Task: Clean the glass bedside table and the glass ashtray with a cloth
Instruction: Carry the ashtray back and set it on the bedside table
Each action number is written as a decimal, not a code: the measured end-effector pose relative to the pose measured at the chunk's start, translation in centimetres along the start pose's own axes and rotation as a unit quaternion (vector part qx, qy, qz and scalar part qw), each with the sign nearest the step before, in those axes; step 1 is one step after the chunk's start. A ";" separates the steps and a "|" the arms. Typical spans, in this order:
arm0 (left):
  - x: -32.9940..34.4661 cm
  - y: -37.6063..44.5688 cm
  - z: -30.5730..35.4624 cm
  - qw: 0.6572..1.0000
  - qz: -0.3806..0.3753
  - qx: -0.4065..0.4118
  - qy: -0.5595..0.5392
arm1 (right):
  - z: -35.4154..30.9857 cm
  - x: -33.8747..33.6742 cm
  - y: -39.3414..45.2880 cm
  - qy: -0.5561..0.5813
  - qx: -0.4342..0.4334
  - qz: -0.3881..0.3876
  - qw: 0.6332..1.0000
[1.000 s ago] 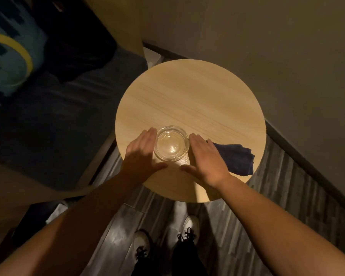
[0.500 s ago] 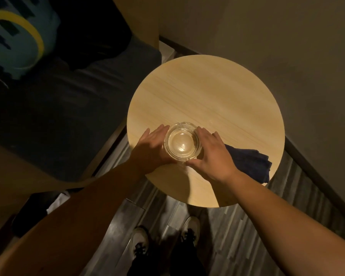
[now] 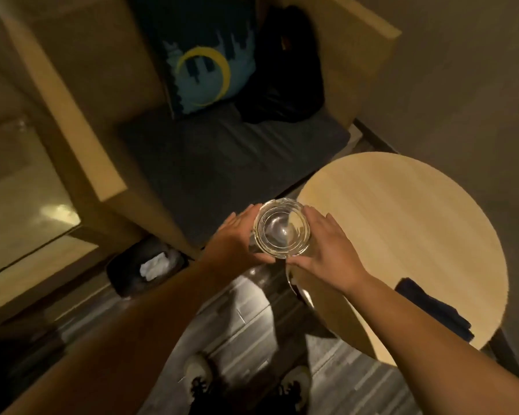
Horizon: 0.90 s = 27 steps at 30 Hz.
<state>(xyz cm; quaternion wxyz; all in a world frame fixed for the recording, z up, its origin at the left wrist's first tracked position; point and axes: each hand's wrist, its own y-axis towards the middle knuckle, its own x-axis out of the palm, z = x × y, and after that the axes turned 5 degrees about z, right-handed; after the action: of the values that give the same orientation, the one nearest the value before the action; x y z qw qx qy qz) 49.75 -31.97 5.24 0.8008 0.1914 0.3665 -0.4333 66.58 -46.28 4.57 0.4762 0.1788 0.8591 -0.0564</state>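
Head view: both hands, left hand [image 3: 237, 235] and right hand [image 3: 327, 250], hold the glass ashtray [image 3: 282, 232] past the tabletop [image 3: 402, 220] edge; a slip could smash it.

Cloth [image 3: 432, 310] partly behind forearm; shoes [image 3: 198, 381] blurred.

A dim bedroom or hotel-style room, to judge by the built-in bench with a dark seat pad [image 3: 222, 163] and printed cushion [image 3: 204, 70], the small round wooden tabletop [image 3: 402, 223] beside it, a little waste bin [image 3: 144, 268] and the grey plank floor [image 3: 246, 330].
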 end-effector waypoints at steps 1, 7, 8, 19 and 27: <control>-1.2 -1.5 -1.0 1.000 0.019 -0.018 -0.006 | -1.7 0.7 0.6 -0.002 -0.018 -0.014 1.000; -9.7 -11.9 -6.9 0.991 0.106 -0.075 -0.030 | -13.9 6.5 3.4 0.000 -0.094 -0.080 0.992; -11.1 -13.8 -8.2 0.988 0.117 -0.099 -0.029 | -16.1 7.9 3.7 0.005 -0.108 -0.089 0.990; -23.7 -31.5 -23.7 0.955 0.196 -0.222 -0.019 | -38.9 23.3 6.1 0.022 -0.203 -0.169 0.964; -29.7 -36.7 -32.3 0.931 0.244 -0.271 -0.021 | -48.8 30.5 10.7 0.018 -0.257 -0.206 0.944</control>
<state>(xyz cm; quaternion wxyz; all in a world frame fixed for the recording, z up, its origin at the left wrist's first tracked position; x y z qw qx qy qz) -5.04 -15.64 6.77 0.9109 0.0417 0.3947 -0.1129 16.82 -15.60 6.12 0.4683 -0.1291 0.8711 0.0723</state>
